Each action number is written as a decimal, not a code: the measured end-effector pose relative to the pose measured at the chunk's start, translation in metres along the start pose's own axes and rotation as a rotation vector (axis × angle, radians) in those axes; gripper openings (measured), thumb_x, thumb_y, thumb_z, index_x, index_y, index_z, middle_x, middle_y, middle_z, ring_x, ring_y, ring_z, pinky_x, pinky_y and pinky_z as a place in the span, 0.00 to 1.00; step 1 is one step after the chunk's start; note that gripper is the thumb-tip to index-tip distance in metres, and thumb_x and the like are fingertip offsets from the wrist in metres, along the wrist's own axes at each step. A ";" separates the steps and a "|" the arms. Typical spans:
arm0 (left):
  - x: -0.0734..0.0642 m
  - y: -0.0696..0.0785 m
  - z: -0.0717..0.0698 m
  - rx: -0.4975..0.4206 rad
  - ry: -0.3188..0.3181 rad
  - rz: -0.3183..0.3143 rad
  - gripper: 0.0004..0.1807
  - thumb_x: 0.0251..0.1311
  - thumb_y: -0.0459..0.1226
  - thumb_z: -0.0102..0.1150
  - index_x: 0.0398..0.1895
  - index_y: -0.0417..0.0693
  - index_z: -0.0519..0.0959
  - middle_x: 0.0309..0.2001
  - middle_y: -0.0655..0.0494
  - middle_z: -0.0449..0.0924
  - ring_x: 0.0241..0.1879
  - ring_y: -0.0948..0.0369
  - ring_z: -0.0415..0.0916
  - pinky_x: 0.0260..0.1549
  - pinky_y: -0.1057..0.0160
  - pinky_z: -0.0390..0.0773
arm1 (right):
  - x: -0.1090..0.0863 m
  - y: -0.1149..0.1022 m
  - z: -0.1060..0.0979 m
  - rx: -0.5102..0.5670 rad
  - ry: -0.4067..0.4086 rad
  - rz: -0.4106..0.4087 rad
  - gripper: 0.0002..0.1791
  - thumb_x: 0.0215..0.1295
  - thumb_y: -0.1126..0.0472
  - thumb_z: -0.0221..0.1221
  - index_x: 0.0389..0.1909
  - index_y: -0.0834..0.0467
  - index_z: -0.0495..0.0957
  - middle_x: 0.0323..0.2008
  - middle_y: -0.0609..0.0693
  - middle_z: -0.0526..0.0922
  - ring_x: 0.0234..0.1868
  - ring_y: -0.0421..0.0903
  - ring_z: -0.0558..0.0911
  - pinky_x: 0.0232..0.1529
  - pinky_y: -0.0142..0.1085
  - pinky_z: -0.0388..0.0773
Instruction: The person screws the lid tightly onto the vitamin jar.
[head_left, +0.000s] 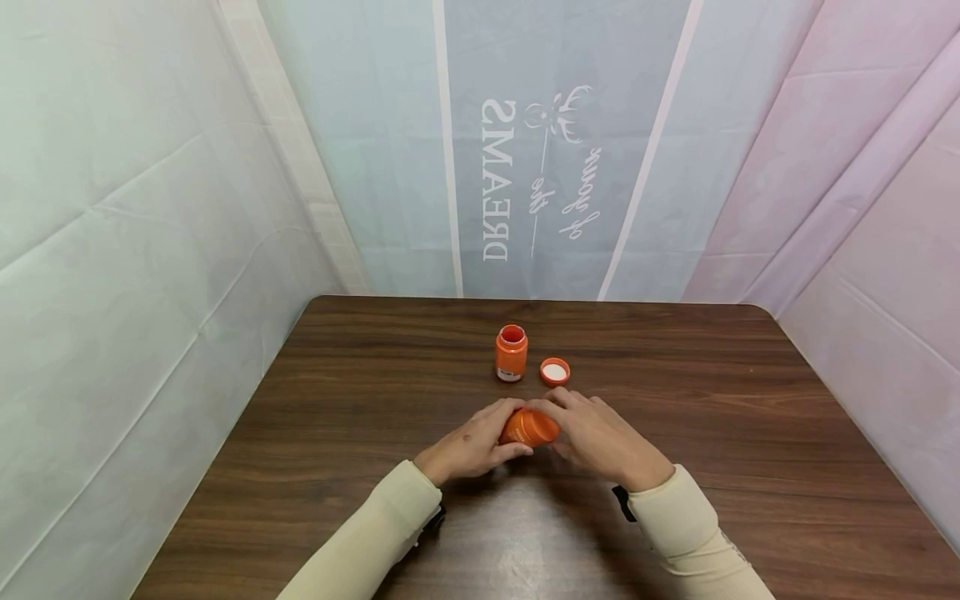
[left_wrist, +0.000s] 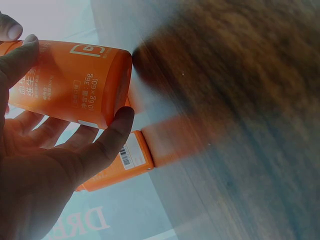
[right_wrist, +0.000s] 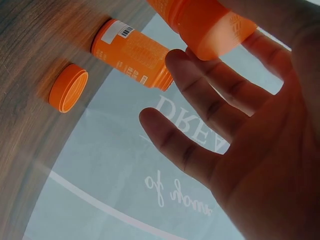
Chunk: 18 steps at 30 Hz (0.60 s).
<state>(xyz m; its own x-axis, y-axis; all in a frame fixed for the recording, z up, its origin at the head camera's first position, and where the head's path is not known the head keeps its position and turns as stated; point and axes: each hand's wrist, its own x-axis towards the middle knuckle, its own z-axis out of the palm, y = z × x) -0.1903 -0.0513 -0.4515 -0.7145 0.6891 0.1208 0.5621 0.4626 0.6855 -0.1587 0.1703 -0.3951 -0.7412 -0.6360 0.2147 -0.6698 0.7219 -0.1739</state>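
One bottle (head_left: 512, 360) stands uncapped on the surface (head_left: 360, 375), a loose cap (head_left: 555, 372) lying just beside it. The left hand (head_left: 478, 442) grips a second bottle (left_wrist: 70, 82), tilted, while the right hand (head_left: 603, 437) pinches its lid (right_wrist: 212, 35), still on; whether it has loosened is hard to tell.

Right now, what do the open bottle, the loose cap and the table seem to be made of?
Open bottle: probably plastic, glossy; smooth walls show highlights.
Loose cap: likely plastic, smooth; ridged inside.
Table: wood or laminate, satin; brown grain, soft sheen.
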 end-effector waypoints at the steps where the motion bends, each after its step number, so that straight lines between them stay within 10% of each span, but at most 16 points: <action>1: 0.000 0.000 0.000 0.000 -0.001 -0.001 0.30 0.67 0.47 0.62 0.67 0.50 0.64 0.54 0.57 0.71 0.46 0.64 0.71 0.47 0.65 0.75 | 0.000 0.000 0.000 -0.006 0.001 0.002 0.34 0.51 0.61 0.77 0.61 0.51 0.76 0.47 0.48 0.79 0.43 0.45 0.79 0.37 0.44 0.74; 18: 0.000 0.005 -0.002 0.022 -0.006 -0.008 0.29 0.67 0.46 0.62 0.67 0.49 0.64 0.55 0.56 0.71 0.47 0.64 0.71 0.48 0.66 0.74 | 0.002 -0.005 -0.004 0.042 -0.038 0.164 0.35 0.61 0.43 0.69 0.60 0.63 0.75 0.46 0.57 0.83 0.25 0.41 0.74 0.30 0.36 0.74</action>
<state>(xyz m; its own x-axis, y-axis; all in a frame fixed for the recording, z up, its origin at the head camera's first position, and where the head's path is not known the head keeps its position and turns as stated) -0.1885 -0.0502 -0.4467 -0.7164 0.6888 0.1114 0.5658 0.4800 0.6704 -0.1567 0.1670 -0.3904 -0.8411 -0.5213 0.1440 -0.5407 0.8051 -0.2438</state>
